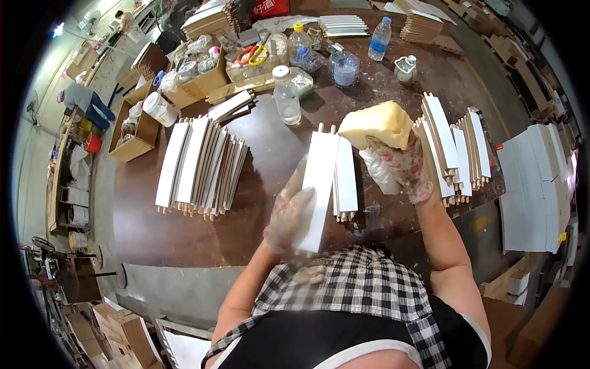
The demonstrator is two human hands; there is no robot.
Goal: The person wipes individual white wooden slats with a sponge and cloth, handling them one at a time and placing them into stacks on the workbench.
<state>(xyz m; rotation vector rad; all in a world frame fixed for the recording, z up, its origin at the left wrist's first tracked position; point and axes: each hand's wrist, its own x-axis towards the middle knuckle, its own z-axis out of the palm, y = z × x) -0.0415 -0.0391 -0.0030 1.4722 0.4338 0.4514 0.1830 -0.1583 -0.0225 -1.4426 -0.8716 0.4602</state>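
Note:
My left hand [287, 212], in a thin floral glove, grips the long edge of a white wooden slat [321, 166] with dowel pegs at its ends. The slat is tilted in front of my body, beside a small pile of similar slats [347, 178]. My right hand [404, 165], in a floral glove, holds a big pale-yellow sponge [375, 122] just right of the slat's far end. A crumpled white cloth-like wad [381, 171] shows under that hand; whether I grip it too, I cannot tell.
Stacked slats stand left [196, 166] and right [445, 141] on the brown table [270, 147]. Beyond are a clear bottle [286, 98], a blue-labelled water bottle [380, 40], a glass jar [405, 69], scissors [252, 55] and filled cardboard boxes [138, 138]. Two people are at the far left.

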